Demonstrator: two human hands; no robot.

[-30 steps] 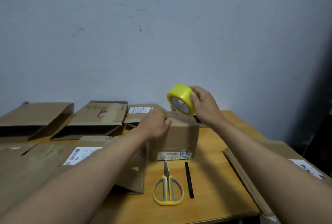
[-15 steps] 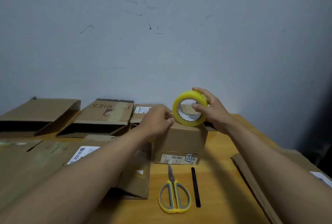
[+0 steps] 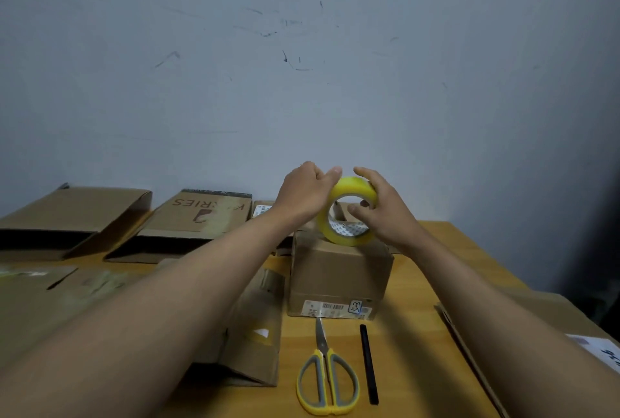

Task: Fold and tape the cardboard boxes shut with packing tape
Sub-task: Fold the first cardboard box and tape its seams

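Gripping yellow tape roll (image 3: 349,211) upright atop small brown box (image 3: 340,275): right hand (image 3: 385,208) fingers; left hand (image 3: 307,191) pinching rim.

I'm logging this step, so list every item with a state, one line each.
Yellow roll of packing tape: upright on edge above the box, held by both hands.
Small brown cardboard box: flaps folded shut.
Left hand: grips the roll's top.
Right hand: grips the roll, fingers through its core.
Yellow-and-grey scissors: closed, flat on the wooden table.
Black pen: lying flat.
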